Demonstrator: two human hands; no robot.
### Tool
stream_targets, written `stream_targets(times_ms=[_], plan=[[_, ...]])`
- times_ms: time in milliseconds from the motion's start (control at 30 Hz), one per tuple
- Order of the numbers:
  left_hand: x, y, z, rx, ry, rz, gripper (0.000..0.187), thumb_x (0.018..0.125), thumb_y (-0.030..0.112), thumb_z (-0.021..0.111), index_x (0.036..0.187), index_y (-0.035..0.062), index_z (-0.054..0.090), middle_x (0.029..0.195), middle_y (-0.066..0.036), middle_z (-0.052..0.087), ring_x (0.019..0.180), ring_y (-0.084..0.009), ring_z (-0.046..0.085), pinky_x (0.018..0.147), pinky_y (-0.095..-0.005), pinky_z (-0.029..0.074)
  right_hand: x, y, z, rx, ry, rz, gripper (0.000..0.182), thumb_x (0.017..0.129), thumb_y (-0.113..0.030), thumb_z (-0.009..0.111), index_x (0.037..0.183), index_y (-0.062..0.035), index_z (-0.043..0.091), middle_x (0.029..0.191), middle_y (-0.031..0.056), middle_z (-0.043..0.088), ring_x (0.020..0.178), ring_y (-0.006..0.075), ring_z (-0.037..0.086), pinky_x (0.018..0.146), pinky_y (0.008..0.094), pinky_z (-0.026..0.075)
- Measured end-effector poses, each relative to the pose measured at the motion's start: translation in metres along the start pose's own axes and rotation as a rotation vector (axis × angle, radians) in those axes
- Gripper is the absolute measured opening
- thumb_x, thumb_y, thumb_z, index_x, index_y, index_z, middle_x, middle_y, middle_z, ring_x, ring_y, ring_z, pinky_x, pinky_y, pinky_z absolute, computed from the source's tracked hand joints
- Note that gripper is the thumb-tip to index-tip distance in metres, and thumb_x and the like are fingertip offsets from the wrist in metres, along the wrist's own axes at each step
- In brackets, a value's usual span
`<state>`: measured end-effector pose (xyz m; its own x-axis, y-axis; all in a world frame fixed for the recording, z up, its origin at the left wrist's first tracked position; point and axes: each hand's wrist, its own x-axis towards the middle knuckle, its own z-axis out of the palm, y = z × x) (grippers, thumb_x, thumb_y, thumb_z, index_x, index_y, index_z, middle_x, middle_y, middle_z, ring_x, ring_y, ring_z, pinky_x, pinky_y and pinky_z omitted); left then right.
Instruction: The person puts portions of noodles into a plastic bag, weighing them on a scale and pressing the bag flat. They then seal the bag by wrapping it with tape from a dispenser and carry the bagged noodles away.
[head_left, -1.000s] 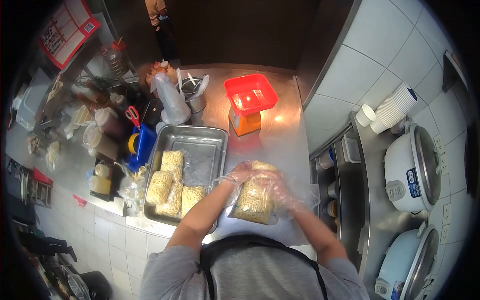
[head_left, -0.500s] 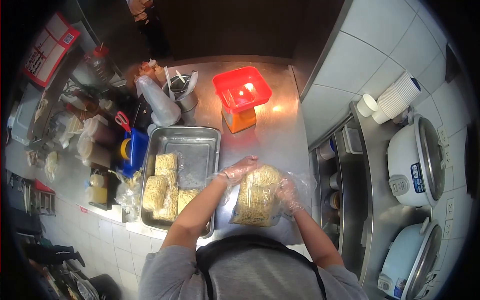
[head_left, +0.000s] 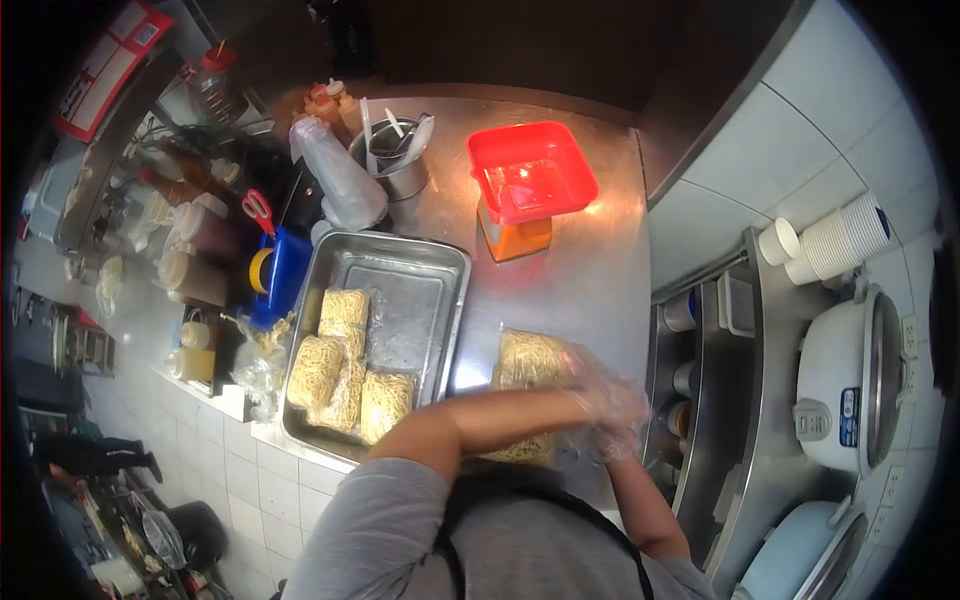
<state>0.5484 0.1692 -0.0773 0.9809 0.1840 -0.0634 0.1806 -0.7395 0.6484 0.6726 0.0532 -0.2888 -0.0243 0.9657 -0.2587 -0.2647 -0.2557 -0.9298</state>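
A clear plastic bag of noodles (head_left: 530, 352) lies on the steel counter close to my body, partly covered by my left forearm. My left hand (head_left: 598, 388), in a clear glove, reaches across to the bag's right side. Just below it is my right hand (head_left: 615, 440), also gloved, with its fingers closed at the loose plastic; exactly what it grips is hard to make out. My left fingers are blurred against the plastic. Left of the bag, a metal tray (head_left: 455, 300) holds several wrapped noodle portions (head_left: 343, 318).
An orange scale with a red basin (head_left: 530, 175) stands at the back. Left of it are a metal pot (head_left: 405, 175), squeeze bottles (head_left: 330, 105) and a blue holder (head_left: 285, 275) with scissors. At right are shelves, stacked cups (head_left: 845, 240) and cookers (head_left: 840, 380).
My left hand has moved rightward across the bag to meet my right hand. The bag now lies lower behind my forearm, and the camera view has shifted and tilted.
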Motion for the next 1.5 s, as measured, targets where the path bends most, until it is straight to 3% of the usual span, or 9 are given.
stream_targets(times_ms=[133,233,533,800,900,1000,1067,1433,1500], plan=[[0.029,0.015,0.034,-0.145,0.208,0.016,0.036,0.092,0.041,0.051,0.093,0.0051,0.057,0.093,-0.017,0.056,0.091,-0.0359,0.056,0.084,-0.0466,0.045,0.029,-0.102,0.059,-0.877,-0.339,-0.541,0.039,0.088,-0.019,0.063,0.122,-0.0032,0.056,0.122,0.0085,0.057,0.102,0.0155,0.056,0.082,0.0289,0.049],[0.035,0.035,0.033,-0.314,0.397,0.039,0.044,0.096,0.036,0.047,0.071,0.0041,0.065,0.070,-0.017,0.064,0.072,-0.0376,0.063,0.072,-0.0478,0.049,0.048,-0.132,0.075,-1.123,-0.523,-0.689,0.038,0.086,-0.018,0.064,0.120,-0.0031,0.057,0.121,0.0097,0.057,0.103,0.0182,0.056,0.084,0.0314,0.049],[0.036,0.041,0.020,-0.610,0.504,0.021,0.053,0.100,0.041,0.039,0.074,0.0020,0.063,0.073,-0.022,0.061,0.074,-0.0418,0.059,0.072,-0.0493,0.046,0.069,-0.148,0.087,-1.208,-0.690,-0.788,0.037,0.080,-0.015,0.067,0.115,-0.0026,0.060,0.119,0.0132,0.059,0.107,0.0262,0.057,0.088,0.0387,0.048],[0.003,0.029,-0.057,-0.351,0.112,-0.012,0.036,0.096,0.037,0.049,0.092,0.0033,0.062,0.097,-0.017,0.062,0.096,-0.0326,0.061,0.086,-0.0405,0.047,0.059,-0.141,0.084,-1.179,-0.581,-0.873,0.036,0.075,-0.013,0.070,0.109,-0.0022,0.063,0.116,0.0163,0.061,0.110,0.0333,0.057,0.092,0.0451,0.047],[-0.057,-0.043,-0.059,-0.586,0.684,-0.059,0.029,0.092,0.017,0.053,0.118,0.0050,0.055,0.122,-0.013,0.051,0.118,-0.0257,0.048,0.098,-0.0363,0.043,0.039,-0.129,0.086,-1.137,-0.363,-0.893,0.036,0.074,-0.012,0.071,0.108,-0.0020,0.065,0.115,0.0174,0.061,0.111,0.0360,0.058,0.093,0.0476,0.047],[-0.122,-0.069,-0.056,-0.382,0.842,-0.733,0.039,0.099,0.024,0.046,0.124,-0.0050,0.051,0.121,-0.018,0.056,0.116,-0.0325,0.052,0.103,-0.0375,0.040,0.019,-0.111,0.084,-1.148,-0.116,-0.826,0.040,0.075,-0.014,0.069,0.113,-0.0053,0.065,0.122,0.0137,0.060,0.120,0.0348,0.052,0.101,0.0494,0.040],[-0.132,-0.087,0.004,-0.469,0.718,-0.913,0.049,0.100,0.031,0.044,0.129,-0.0074,0.048,0.126,-0.023,0.056,0.122,-0.0352,0.051,0.106,-0.0382,0.038,0.011,-0.110,0.080,-1.273,-0.090,-0.774,0.043,0.076,-0.015,0.067,0.118,-0.0072,0.063,0.128,0.0107,0.058,0.126,0.0334,0.048,0.105,0.0504,0.036],[-0.118,-0.095,0.030,-0.305,0.549,-0.550,0.054,0.101,0.036,0.032,0.131,-0.0063,0.048,0.133,-0.025,0.051,0.126,-0.0389,0.047,0.108,-0.0405,0.034,0.013,-0.134,0.075,-1.546,-0.415,-0.598,0.049,0.083,-0.018,0.059,0.131,-0.0074,0.055,0.142,0.0099,0.047,0.136,0.0337,0.036,0.107,0.0530,0.032],[-0.123,-0.101,0.018,-0.256,0.579,-0.525,0.052,0.101,0.034,0.033,0.133,-0.0054,0.046,0.135,-0.024,0.049,0.129,-0.0386,0.044,0.110,-0.0407,0.032,-0.010,-0.096,0.064,-1.532,-0.265,-0.594,0.052,0.084,-0.019,0.060,0.133,-0.0048,0.052,0.143,0.0136,0.045,0.137,0.0357,0.034,0.108,0.0536,0.032]])
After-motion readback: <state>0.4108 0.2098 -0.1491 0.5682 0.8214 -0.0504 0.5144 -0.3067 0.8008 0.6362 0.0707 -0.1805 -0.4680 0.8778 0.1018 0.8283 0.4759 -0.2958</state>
